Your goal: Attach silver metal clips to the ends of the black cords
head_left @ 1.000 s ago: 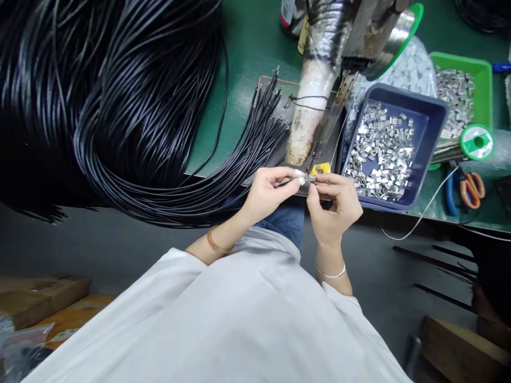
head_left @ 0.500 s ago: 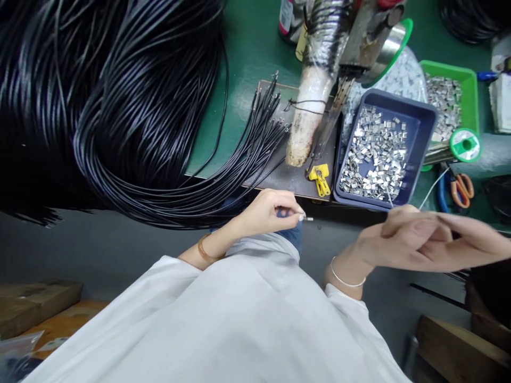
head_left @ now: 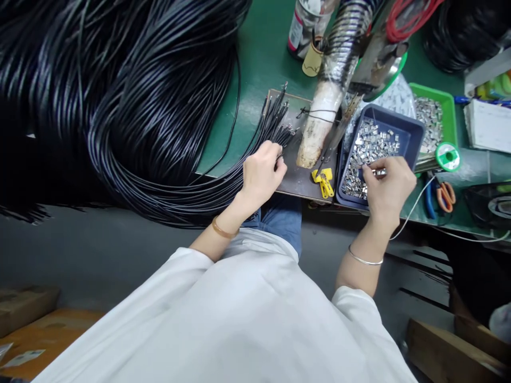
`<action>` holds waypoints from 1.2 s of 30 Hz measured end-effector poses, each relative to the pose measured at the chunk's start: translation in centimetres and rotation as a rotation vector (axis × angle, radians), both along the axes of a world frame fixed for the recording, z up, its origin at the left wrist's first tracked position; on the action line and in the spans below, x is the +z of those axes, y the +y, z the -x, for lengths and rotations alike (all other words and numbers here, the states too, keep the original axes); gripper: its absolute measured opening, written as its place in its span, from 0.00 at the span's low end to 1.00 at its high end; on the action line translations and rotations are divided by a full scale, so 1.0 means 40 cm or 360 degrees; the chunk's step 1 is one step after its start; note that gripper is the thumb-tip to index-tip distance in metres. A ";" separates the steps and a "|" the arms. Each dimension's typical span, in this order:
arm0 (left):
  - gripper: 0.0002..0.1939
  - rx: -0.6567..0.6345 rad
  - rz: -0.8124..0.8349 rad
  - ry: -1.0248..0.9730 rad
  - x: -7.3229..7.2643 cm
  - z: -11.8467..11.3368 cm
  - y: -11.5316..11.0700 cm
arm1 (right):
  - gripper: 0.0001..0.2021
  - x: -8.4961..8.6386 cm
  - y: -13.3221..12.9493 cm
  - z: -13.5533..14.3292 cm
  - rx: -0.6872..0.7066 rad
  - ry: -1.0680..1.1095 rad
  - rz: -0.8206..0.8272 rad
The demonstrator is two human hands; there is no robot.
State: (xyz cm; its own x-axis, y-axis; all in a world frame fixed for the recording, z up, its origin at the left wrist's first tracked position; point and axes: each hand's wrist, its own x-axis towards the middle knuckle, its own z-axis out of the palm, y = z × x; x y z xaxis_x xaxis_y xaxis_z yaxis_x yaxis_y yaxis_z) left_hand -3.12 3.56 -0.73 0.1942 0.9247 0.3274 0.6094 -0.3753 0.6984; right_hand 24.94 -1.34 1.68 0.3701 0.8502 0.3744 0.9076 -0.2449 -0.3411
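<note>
Green counter: black cables to the left, metal pieces to the right, a hand at each

Grey floor shows below the counter, with cardboard boxes at lower left. A large heap of black cables occupies the left side; from it a bundle curves along the front edge, its bared ends fanned over a brown board.

Left hand: at the bundle, just short of the cable ends, back upward, fingers curled in. Whether a cable is gripped cannot be told, as the hand covers the spot.

Right hand: over the near part of a blue tray, thumb and fingers drawn towards each other above loose metal pieces. Bright metal shows in the gap; whether it is held or lies beyond cannot be determined.

Between the hands, a yellow item rests on the board, near the stained tip of a wrapped tube. Beyond the blue tray stands a green tray of similar pieces, with a green-rimmed spool just beside it.
</note>
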 end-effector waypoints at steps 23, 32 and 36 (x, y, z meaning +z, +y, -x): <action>0.15 -0.0711 0.1500 -0.1669 0.022 -0.062 -0.135 | 0.09 0.045 -0.137 0.233 0.0417 0.1174 -0.0562; 0.11 -0.0631 0.1135 -0.1567 0.014 -0.062 -0.123 | 0.03 -0.009 -0.128 0.292 0.0571 0.1171 -0.0360; 0.09 -0.0628 0.0903 -0.1476 -0.002 -0.065 -0.126 | 0.02 -0.016 -0.127 0.296 0.0585 0.1247 -0.0380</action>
State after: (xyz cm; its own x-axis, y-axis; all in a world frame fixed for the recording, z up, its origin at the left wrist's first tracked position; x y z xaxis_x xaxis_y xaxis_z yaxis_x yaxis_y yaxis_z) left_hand -0.54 -1.50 -0.83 0.4048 0.9129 0.0525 -0.3156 0.0856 0.9450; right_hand 13.11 -6.40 1.06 0.3137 0.8973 0.3107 0.4000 0.1719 -0.9003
